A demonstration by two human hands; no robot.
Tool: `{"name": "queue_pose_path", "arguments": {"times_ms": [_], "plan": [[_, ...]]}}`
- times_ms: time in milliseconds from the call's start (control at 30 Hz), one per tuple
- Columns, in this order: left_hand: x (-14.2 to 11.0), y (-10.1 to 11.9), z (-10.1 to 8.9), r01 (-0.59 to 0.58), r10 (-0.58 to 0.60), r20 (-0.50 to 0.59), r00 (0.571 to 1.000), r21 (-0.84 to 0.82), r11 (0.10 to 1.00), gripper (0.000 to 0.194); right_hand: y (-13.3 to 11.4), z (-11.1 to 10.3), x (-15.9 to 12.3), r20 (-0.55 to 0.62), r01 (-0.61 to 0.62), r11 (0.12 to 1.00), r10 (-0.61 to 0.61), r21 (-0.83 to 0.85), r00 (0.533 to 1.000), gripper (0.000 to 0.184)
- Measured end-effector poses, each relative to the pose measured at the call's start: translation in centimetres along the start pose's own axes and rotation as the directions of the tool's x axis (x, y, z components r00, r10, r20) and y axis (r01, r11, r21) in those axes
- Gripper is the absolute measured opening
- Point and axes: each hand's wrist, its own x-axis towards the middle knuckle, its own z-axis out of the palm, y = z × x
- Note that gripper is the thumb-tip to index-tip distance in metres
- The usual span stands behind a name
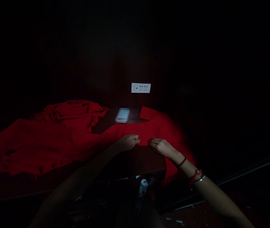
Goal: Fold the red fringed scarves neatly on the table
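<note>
A wide red cloth (139,128) lies across the dark wooden table (135,161), smooth in the middle and hanging over the right edge. Its near edge is pinched in the curled fingers of my left hand (128,142), which wears a ring. A little to the right, my right hand (162,147) has its fingers pressed together on the same edge. The strip of cloth between the two hands lies flat. Shadow hides part of the fingertips.
Rumpled red fabric (68,114) is heaped at the left. Behind the cloth lies a pixelated pale rectangle (122,115). A white wall socket (141,88) is above it. Below the table edge is a light, printed object (143,187). White scraps (179,221) lie on the dark floor.
</note>
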Motion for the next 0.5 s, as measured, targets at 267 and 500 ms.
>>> {"name": "queue_pose_path", "arguments": {"times_ms": [267, 500], "plan": [[0.0, -0.6, 0.1, 0.116, -0.137, -0.123, 0.983, -0.164, 0.98, 0.013, -1.6, 0.2, 2.4, -0.028, -0.1, 0.995, 0.099, -0.029, 0.995, 0.022], [0.2, -0.2, 0.4, 0.195, -0.195, 0.026, 0.98, 0.001, 0.981, 0.018, -0.9, 1.3, 2.5, -0.099, -0.168, 0.98, 0.178, 0.11, 0.979, 0.02]]}}
